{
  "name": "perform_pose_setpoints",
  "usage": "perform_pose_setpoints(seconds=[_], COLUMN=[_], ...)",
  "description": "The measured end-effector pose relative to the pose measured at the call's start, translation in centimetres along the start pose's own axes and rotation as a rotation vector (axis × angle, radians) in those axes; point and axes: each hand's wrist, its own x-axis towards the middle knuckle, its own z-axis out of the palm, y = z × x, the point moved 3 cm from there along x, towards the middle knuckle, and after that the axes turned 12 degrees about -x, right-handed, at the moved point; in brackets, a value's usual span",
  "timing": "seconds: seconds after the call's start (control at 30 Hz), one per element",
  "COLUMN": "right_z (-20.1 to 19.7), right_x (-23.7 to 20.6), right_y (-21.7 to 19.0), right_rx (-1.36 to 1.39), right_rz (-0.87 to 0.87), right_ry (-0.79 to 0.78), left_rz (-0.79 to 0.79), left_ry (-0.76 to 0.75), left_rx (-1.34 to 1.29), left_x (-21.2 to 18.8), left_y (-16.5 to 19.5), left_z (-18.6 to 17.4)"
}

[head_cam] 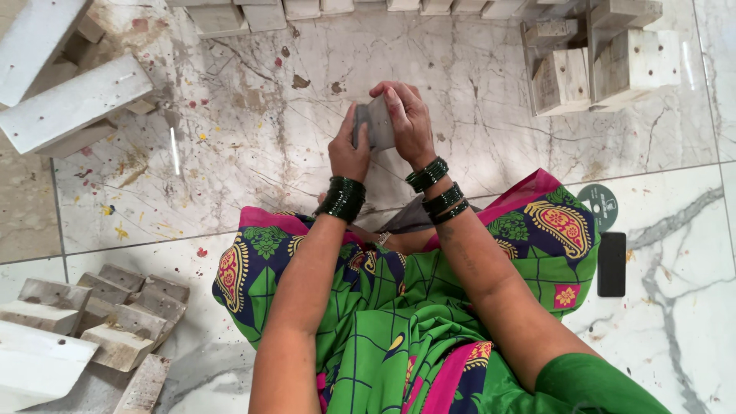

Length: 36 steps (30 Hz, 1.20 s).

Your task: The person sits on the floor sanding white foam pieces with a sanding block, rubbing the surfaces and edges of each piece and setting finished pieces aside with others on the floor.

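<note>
Both my hands are raised over my lap and close around one small grey block [376, 123]. My right hand [406, 121] wraps over its top and right side, fingers curled. On the block's left edge sits my left hand [348, 147], thumb against the face. Dark bangles ring both wrists. Much of the block is hidden by my fingers. Below my hands lies my green patterned garment [383, 307] with a pink border.
White-painted wooden blocks [73, 103] lie at the upper left, a row of blocks [264, 15] runs along the top, and stacked blocks [598, 61] stand upper right. A pile of rough blocks [115, 322] sits lower left. A dark disc [599, 204] and black rectangular object [611, 264] lie right.
</note>
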Motion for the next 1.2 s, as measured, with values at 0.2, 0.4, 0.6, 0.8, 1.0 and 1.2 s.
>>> perform_pose_setpoints(seconds=[0.2, 0.4, 0.6, 0.8, 1.0, 1.2], right_z=[1.5, 1.4, 0.1, 0.3, 0.8, 0.3], right_x=[-0.8, -0.4, 0.2, -0.1, -0.3, 0.2], right_y=[-1.9, -1.4, 0.1, -0.6, -1.2, -0.4], right_rx=[-0.091, -0.077, -0.004, -0.015, -0.066, -0.022], right_rz=[-0.121, -0.077, 0.061, -0.022, -0.054, -0.01], right_ry=[0.003, 0.032, 0.008, 0.035, 0.024, 0.03], left_rz=[-0.322, -0.092, 0.088, -0.266, 0.031, 0.055], left_ry=[-0.034, -0.009, -0.054, -0.13, -0.031, -0.137], left_rx=[0.545, -0.014, 0.079, 0.611, -0.011, -0.095], left_x=[1.4, -0.1, -0.4, 0.8, -0.8, -1.8], left_y=[-3.3, -0.3, 0.5, -3.3, 0.2, 3.1], left_z=[-2.1, -0.6, 0.1, -1.3, -0.2, 0.2])
